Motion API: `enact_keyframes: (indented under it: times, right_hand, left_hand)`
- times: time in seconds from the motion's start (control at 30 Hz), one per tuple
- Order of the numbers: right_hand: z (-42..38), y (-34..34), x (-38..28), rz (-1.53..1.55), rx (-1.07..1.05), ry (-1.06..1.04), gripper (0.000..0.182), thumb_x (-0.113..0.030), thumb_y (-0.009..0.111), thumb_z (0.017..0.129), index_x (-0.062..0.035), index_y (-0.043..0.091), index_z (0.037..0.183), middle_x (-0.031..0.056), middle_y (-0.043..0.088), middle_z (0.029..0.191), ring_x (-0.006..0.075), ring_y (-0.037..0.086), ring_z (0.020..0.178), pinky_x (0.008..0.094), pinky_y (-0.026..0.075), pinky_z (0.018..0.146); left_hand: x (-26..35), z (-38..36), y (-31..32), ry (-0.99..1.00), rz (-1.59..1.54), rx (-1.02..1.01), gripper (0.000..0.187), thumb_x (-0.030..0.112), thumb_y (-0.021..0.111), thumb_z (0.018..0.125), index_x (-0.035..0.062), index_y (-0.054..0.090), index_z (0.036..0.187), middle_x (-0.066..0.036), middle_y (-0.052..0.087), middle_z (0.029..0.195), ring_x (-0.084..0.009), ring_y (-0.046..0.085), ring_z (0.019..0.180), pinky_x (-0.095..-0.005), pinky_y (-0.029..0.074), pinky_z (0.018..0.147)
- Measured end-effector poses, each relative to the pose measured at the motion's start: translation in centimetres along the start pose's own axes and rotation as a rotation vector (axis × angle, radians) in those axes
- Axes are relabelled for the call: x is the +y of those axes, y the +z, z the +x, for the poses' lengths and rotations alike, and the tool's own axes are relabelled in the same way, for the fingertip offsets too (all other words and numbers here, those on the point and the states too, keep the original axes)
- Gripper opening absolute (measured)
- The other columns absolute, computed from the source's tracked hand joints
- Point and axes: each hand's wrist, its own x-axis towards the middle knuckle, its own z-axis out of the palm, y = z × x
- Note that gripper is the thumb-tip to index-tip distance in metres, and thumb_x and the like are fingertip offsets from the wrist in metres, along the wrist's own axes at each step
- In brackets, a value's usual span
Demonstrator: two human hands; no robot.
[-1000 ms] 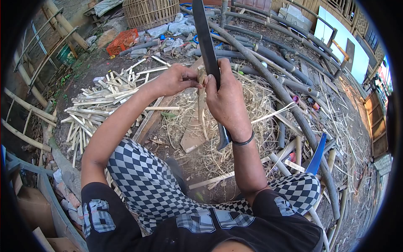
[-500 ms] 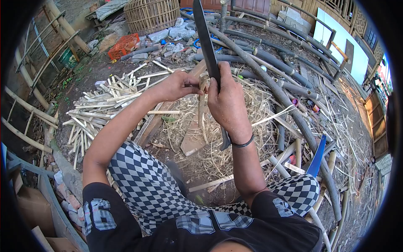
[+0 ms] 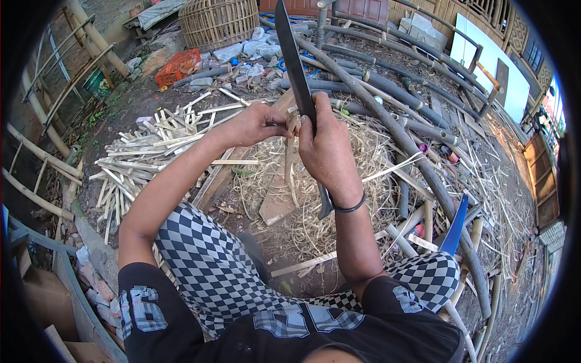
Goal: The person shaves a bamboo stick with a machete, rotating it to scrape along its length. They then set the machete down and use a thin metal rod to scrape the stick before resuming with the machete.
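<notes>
My right hand [image 3: 330, 148] is closed round a machete with a long dark blade [image 3: 293, 60]. The blade points up and leans a little to the left, and the handle's end [image 3: 325, 206] sticks out below the wrist. Close beside it, my left hand [image 3: 257, 126] is closed in a pinch on a thin bamboo strip [image 3: 288, 160], which hangs down between the hands. The strip's upper end is partly hidden by fingers and blade. Under the hands lies a flat wooden board [image 3: 277, 209] among curly pale shavings [image 3: 327, 224].
A heap of split bamboo sticks [image 3: 154, 142] lies at the left. Long poles [image 3: 387, 115] run across the right side, near a blue saw blade [image 3: 455, 225]. An orange crate [image 3: 177, 66] and a woven basket [image 3: 219, 24] stand at the back.
Both hands hold almost the same position. The machete's tip has shifted very slightly left and down.
</notes>
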Motion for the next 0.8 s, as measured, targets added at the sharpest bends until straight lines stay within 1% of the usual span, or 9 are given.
enact_keyframes:
  times: [0.07, 0.2, 0.27, 0.4, 0.47, 0.5, 0.57, 0.67, 0.8]
  right_hand:
    - [0.0, -0.1, -0.1, 0.007, -0.017, 0.021, 0.023, -0.003, 0.052, 0.095, -0.0026, 0.047, 0.117, 0.0281, 0.065, 0.082, 0.0486, 0.066, 0.081, 0.0549, 0.048, 0.067]
    - [-0.1, 0.2, 0.0, 0.0, -0.002, -0.002, 0.023, -0.003, 0.051, 0.095, -0.0028, 0.047, 0.117, 0.0283, 0.065, 0.081, 0.0491, 0.066, 0.081, 0.0553, 0.048, 0.067]
    - [0.0, 0.1, -0.2, 0.036, -0.018, 0.022, 0.023, -0.003, 0.052, 0.095, -0.0027, 0.047, 0.117, 0.0285, 0.065, 0.08, 0.0494, 0.066, 0.08, 0.0556, 0.048, 0.066]
    - [0.0, 0.1, -0.3, -0.022, -0.023, 0.023, 0.024, -0.003, 0.052, 0.094, -0.0026, 0.047, 0.118, 0.0287, 0.065, 0.08, 0.0494, 0.066, 0.079, 0.0559, 0.048, 0.066]
    - [-0.2, 0.1, -0.3, -0.047, -0.013, -0.003, 0.024, -0.003, 0.052, 0.094, -0.0027, 0.046, 0.118, 0.0294, 0.065, 0.079, 0.0504, 0.065, 0.078, 0.0566, 0.047, 0.064]
    - [-0.3, 0.0, -0.3, -0.049, -0.015, 0.0, 0.024, -0.003, 0.052, 0.094, -0.0027, 0.046, 0.118, 0.0294, 0.065, 0.079, 0.0504, 0.065, 0.078, 0.0566, 0.047, 0.064]
    - [-0.4, -0.5, -0.6, 0.008, 0.006, -0.086, 0.025, -0.004, 0.051, 0.094, 0.0027, 0.041, 0.116, 0.0321, 0.062, 0.069, 0.0538, 0.063, 0.073, 0.0607, 0.048, 0.063]
    - [-0.5, -0.5, -1.2, -0.083, -0.03, -0.025, 0.025, -0.003, 0.051, 0.094, 0.0028, 0.041, 0.117, 0.0323, 0.061, 0.068, 0.0539, 0.063, 0.073, 0.0609, 0.048, 0.063]
    - [-0.2, 0.3, 0.6, -0.002, -0.038, -0.103, 0.025, -0.002, 0.051, 0.094, 0.0027, 0.041, 0.116, 0.0323, 0.061, 0.068, 0.0537, 0.063, 0.073, 0.0608, 0.048, 0.063]
  left_hand:
    - [-0.2, 0.1, -0.1, -0.064, 0.011, -0.051, 0.02, 0.017, 0.076, 0.088, -0.0006, 0.068, 0.092, -0.014, 0.062, 0.074, -0.0219, 0.054, 0.067, -0.0378, 0.046, 0.068]
    - [-0.2, 0.0, 0.1, -0.05, -0.01, -0.041, 0.02, 0.017, 0.076, 0.088, -0.0004, 0.068, 0.092, -0.014, 0.063, 0.074, -0.0219, 0.054, 0.067, -0.0376, 0.046, 0.068]
    - [-0.4, 0.0, 0.4, 0.016, -0.031, 0.013, 0.014, 0.01, 0.073, 0.085, -0.0022, 0.067, 0.088, -0.014, 0.062, 0.07, -0.0184, 0.056, 0.063, -0.0355, 0.047, 0.065]
    - [-0.2, 0.0, 0.1, 0.017, 0.025, -0.006, 0.013, 0.009, 0.073, 0.086, -0.0022, 0.067, 0.088, -0.015, 0.063, 0.071, -0.0218, 0.058, 0.064, -0.037, 0.047, 0.065]
    - [-0.3, -0.2, 0.3, 0.049, 0.075, 0.017, 0.013, 0.009, 0.072, 0.086, -0.0024, 0.067, 0.088, -0.016, 0.063, 0.073, -0.025, 0.058, 0.064, -0.0377, 0.048, 0.065]
    - [0.2, -0.2, 0.2, 0.048, 0.071, 0.017, 0.013, 0.009, 0.072, 0.086, -0.0024, 0.067, 0.088, -0.016, 0.063, 0.073, -0.025, 0.058, 0.064, -0.0377, 0.048, 0.065]
    - [1.0, -0.3, -0.4, 0.095, 0.112, 0.037, 0.014, 0.009, 0.072, 0.086, -0.0029, 0.066, 0.087, -0.017, 0.062, 0.072, -0.0276, 0.057, 0.064, -0.038, 0.047, 0.065]
    - [0.6, -0.5, 0.2, 0.058, 0.061, 0.033, 0.014, 0.009, 0.072, 0.086, -0.0029, 0.065, 0.087, -0.017, 0.06, 0.069, -0.0284, 0.056, 0.061, -0.0386, 0.046, 0.063]
    - [0.9, -0.5, -0.4, 0.087, 0.135, 0.062, 0.015, 0.009, 0.073, 0.085, -0.0029, 0.065, 0.084, -0.016, 0.059, 0.066, -0.0268, 0.054, 0.057, -0.0387, 0.045, 0.06]
